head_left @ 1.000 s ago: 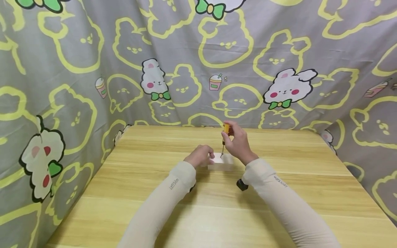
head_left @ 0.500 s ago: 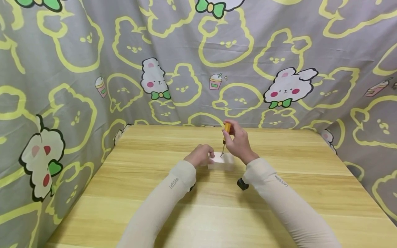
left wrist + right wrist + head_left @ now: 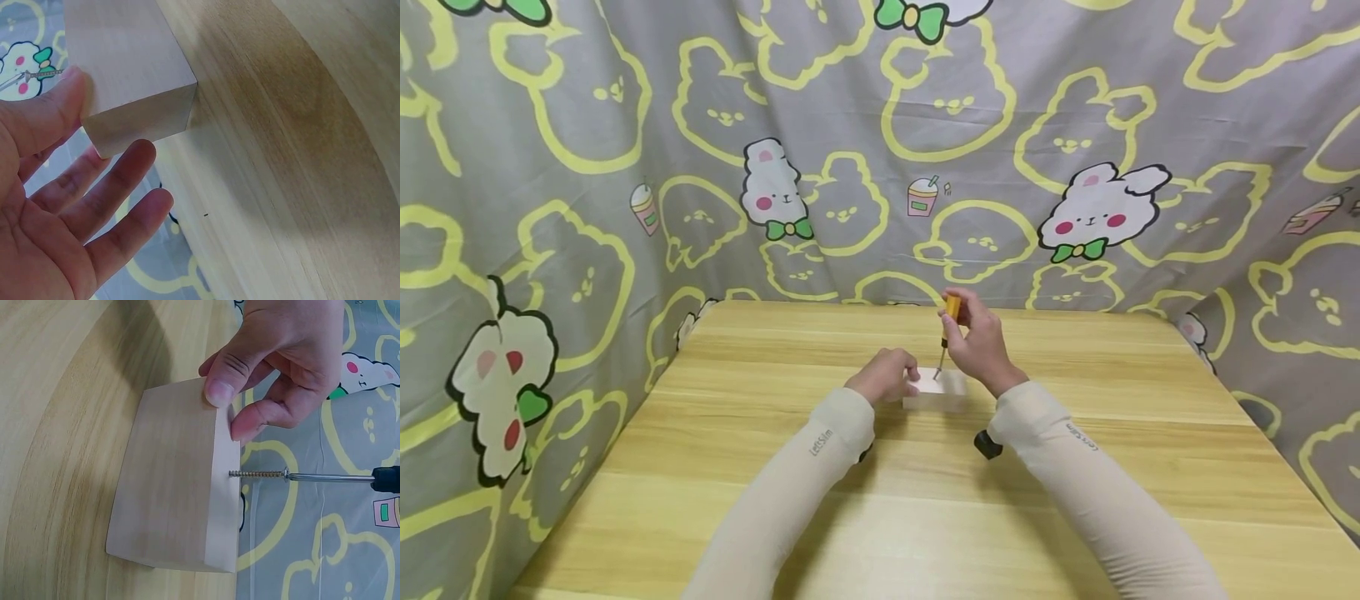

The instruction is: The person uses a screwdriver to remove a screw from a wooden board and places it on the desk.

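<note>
A pale wooden block (image 3: 162,469) rests on the table. My left hand (image 3: 883,377) grips its left end between thumb and fingers; in the left wrist view the other fingers (image 3: 128,228) spread loosely beside the block (image 3: 131,56). Standing in the block's top face is a screw (image 3: 259,475), most of its thread exposed. The shaft of a screwdriver (image 3: 331,478) meets the screw head, in line with it. My right hand (image 3: 981,342) holds the yellow handle (image 3: 952,307) from above, leaning slightly right. That hand lies outside the right wrist view.
The wood-grain table (image 3: 895,525) extends around the block on every side. A grey curtain (image 3: 850,100) with yellow cartoon outlines hangs behind it and along both sides. Black wrist gear (image 3: 987,444) shows beneath the right sleeve.
The screwdriver handle and right hand have shifted very slightly to the right and up in view. The left hand and the block stay in place.
</note>
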The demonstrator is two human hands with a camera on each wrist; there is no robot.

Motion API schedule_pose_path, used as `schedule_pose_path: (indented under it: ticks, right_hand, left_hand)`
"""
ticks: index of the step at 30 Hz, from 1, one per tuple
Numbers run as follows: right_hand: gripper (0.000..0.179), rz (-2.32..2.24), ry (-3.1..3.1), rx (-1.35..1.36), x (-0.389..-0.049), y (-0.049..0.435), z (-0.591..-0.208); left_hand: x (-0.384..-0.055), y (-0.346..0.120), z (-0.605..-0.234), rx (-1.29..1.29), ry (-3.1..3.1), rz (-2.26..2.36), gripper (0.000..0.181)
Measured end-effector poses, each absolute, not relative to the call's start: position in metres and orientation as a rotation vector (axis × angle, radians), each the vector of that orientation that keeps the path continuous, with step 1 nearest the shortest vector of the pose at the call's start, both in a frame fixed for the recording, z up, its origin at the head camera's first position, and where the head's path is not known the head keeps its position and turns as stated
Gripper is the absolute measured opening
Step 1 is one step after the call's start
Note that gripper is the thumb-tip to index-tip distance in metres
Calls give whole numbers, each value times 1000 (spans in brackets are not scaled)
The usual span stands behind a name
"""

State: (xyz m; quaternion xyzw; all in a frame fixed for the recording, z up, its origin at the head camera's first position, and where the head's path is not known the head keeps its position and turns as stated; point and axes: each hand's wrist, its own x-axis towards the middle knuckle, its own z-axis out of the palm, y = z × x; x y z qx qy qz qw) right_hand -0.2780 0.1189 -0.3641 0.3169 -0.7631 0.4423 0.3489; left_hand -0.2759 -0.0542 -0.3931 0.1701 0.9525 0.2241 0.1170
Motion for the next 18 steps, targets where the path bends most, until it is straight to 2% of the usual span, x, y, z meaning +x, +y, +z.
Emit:
schedule_pose_path:
  ticks: [18]
  right_hand:
    - [36,1150,-1994,768,-280,124,-363]
  left_hand:
    - [-274,-54,-391,475,2788,652,16]
